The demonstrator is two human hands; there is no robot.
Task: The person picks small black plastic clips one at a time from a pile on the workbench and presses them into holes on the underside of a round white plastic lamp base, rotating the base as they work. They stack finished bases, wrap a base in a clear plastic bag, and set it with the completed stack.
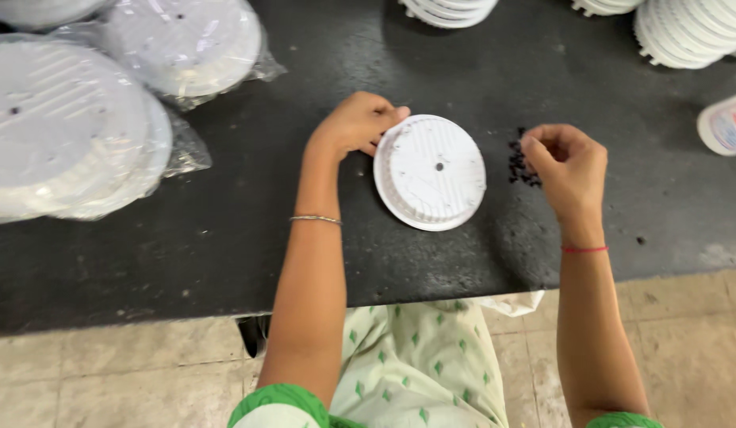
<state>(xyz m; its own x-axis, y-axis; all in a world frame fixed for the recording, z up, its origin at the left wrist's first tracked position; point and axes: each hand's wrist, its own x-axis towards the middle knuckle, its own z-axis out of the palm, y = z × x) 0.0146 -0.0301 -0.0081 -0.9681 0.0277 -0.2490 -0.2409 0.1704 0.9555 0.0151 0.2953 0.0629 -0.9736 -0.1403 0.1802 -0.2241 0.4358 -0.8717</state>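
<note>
A white round plastic disc [430, 171] with ribbed lines and a small centre hole lies on the black table [225, 230]. My left hand [357, 122] grips the disc's upper left rim, thumb on the edge. My right hand [569, 162] rests with pinched fingers at a small pile of tiny black pieces [520, 165] just right of the disc. Whether the fingertips hold one of the pieces cannot be made out.
Stacks of the same white discs in clear plastic bags [74, 127] fill the table's left side. More stacked discs [689, 32] stand at the far edge and top right. A white container [725, 127] lies at the right edge. The tiled floor [106, 372] shows below.
</note>
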